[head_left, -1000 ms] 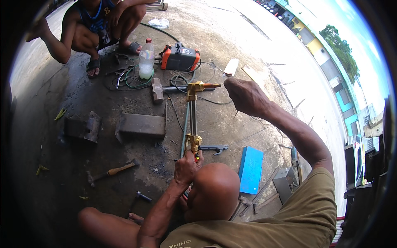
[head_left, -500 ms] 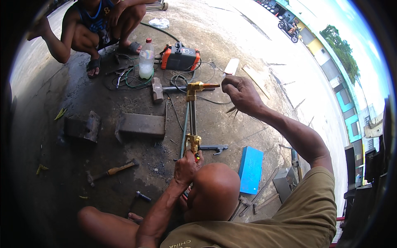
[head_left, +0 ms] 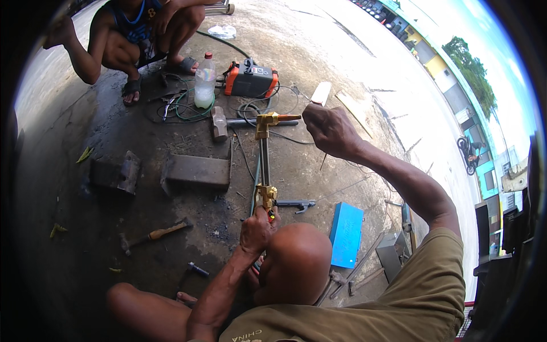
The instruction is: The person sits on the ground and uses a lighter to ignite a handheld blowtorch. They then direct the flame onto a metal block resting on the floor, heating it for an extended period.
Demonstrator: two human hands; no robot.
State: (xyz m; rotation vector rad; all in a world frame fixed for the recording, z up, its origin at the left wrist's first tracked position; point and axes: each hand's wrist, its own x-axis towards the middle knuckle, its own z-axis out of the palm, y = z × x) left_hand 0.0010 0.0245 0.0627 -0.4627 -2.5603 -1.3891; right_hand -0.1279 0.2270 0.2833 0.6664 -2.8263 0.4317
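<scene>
My left hand (head_left: pixel 256 231) is closed round the lower end of a cutting torch (head_left: pixel 264 159), beside my bent knee. The torch stands roughly upright, with brass fittings and a copper-coloured tip (head_left: pixel 288 117) pointing right. Just off that tip, my right hand (head_left: pixel 333 132) is held in a pinch with its knuckles up. Below its fingers pokes a thin pointed metal piece (head_left: pixel 323 162); the rest of it is hidden in the hand. Whether something fine bridges the fingers and the tip is too small to tell.
Around the torch lie a sledgehammer (head_left: pixel 219 124), a steel section (head_left: pixel 198 172), a smaller hammer (head_left: pixel 156 233), an electrode holder (head_left: pixel 296 204) and a blue case (head_left: pixel 346 235). Farther off stand a plastic bottle (head_left: pixel 204 85) and an orange-and-black machine (head_left: pixel 250 80); a person (head_left: pixel 139 43) squats at far left.
My right hand has turned slightly and shifted a little left, closer to the tip; fewer thin points show below it. The torch and left hand stay put. A distant motorbike has moved right.
</scene>
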